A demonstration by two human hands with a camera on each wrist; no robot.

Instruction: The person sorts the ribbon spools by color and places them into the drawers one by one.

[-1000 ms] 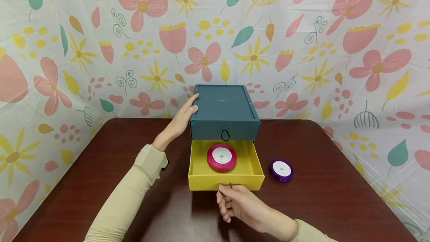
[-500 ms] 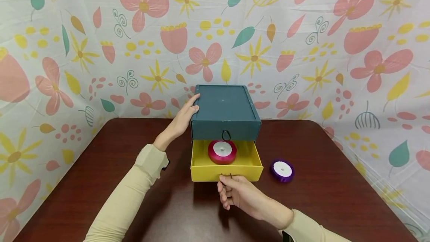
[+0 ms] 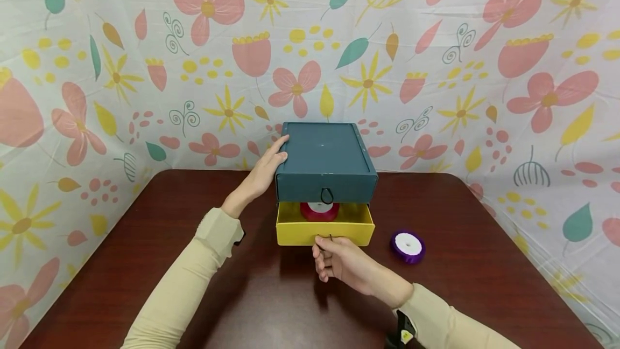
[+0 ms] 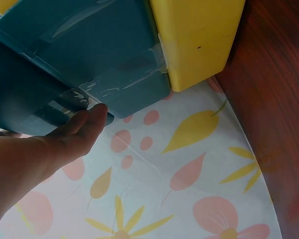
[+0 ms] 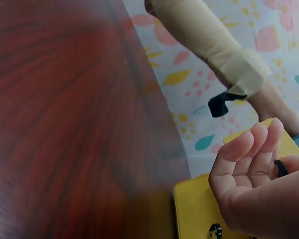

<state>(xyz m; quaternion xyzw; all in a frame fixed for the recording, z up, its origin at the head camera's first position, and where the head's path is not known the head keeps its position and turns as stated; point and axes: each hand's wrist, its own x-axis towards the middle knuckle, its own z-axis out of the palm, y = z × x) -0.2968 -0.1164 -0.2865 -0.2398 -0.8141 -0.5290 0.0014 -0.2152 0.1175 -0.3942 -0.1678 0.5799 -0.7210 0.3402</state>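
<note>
— With the yellow drawer (image 3: 296, 235) taken as the clock's centre, what is held, and why?

— At six o'clock, the drawer's black loop (image 3: 331, 237) is pinched between thumb and fingers by the right grip (image 3: 343, 264), presumably because the drawer is most easily guided by its pull. At ten o'clock, the left grip (image 3: 263, 170) is laid, fingers extended, against the side of the blue box (image 3: 322, 149), likely so that it is kept from sliding.

— And the ribbon rolls?

— The pink roll (image 3: 319, 214) is seated flat inside the drawer towards twelve, partly hidden by the box; lying flat, it is probably kept low enough for clearance. The purple roll (image 3: 409, 247) is placed on the counter (image 3: 271, 311), between three and four.

— Which way is the drawer pointed?

— Its front is turned to six, jutting from under the box; that face's long axis is aligned nine to three. The full depth is hidden.
</note>
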